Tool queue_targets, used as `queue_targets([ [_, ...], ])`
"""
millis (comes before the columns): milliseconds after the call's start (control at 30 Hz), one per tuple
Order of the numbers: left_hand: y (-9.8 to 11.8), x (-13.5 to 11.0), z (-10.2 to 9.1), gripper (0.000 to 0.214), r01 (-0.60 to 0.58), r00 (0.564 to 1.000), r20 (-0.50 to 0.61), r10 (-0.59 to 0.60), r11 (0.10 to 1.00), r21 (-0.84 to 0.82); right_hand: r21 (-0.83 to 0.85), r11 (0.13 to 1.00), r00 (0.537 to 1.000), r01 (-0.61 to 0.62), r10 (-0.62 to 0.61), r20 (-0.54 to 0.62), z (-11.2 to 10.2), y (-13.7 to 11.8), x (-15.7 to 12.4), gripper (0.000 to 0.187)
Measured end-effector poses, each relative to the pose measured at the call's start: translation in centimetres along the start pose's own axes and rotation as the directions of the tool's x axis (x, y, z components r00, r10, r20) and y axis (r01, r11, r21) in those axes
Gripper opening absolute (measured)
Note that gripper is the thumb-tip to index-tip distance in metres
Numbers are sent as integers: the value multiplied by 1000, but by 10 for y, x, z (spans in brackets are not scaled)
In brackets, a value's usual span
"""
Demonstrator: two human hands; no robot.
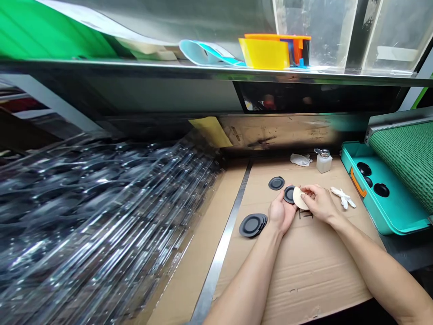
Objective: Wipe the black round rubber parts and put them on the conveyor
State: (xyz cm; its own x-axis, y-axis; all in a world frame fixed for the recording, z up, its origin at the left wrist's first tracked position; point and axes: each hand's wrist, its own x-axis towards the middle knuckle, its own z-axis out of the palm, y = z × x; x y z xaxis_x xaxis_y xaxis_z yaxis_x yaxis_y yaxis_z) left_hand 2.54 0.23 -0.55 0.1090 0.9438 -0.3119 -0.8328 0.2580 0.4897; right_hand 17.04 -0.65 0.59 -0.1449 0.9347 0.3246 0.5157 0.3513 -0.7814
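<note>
My left hand (281,212) is closed on a round black disc (289,194) with a raised rim, tilted above the cardboard. In my right hand (317,201) is a thin cream-coloured round pad (299,199), pinched between thumb and fingers. The pad overlaps the right side of the black disc; I cannot tell whether the two touch. Just beyond my left hand lies a single black disc (276,183). To its left, several more black discs sit in a leaning stack (252,225).
Clear plastic trays (111,216) fill the left side. A small bottle (324,161), crumpled tissue (301,160) and white glove-like scraps (343,197) lie on the cardboard (304,271). At right stand a teal bin (382,216) holding black discs and a green conveyor belt (406,149). A shelf (209,72) spans above.
</note>
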Motion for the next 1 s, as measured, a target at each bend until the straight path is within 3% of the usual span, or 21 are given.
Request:
queue_targets([
  [233,-4,-2,-4,30,-55,997,60,53,998,20,-6,978,972,-209,209,107,6,-5,-5,24],
  [400,-12,-2,-6,29,-62,992,117,53,996,70,59,972,972,-226,222,71,12,-7,-2,26],
  [567,-10,-3,-8,30,-3,997,81,-5,995,98,144,959,942,-245,200,269,5,1,2,23],
  [667,-11,-3,-7,30,-34,994,111,21,993,113,56,963,957,-264,254,140,-3,3,3,24],
  [733,-12,-2,-6,30,-39,994,110,27,993,108,-7,980,978,-198,198,63,-3,2,3,24],
  [833,-12,-2,-3,33,-13,997,77,8,998,69,-138,987,996,-79,84,37,5,-3,2,25],
  [933,-12,-2,-1,35,-7,999,35,5,999,51,-361,925,992,-121,99,-77,16,-7,3,29],
  [1000,-11,-4,0,36,2,1000,10,-2,999,52,-468,874,991,-131,105,-82,18,-7,6,31],
])
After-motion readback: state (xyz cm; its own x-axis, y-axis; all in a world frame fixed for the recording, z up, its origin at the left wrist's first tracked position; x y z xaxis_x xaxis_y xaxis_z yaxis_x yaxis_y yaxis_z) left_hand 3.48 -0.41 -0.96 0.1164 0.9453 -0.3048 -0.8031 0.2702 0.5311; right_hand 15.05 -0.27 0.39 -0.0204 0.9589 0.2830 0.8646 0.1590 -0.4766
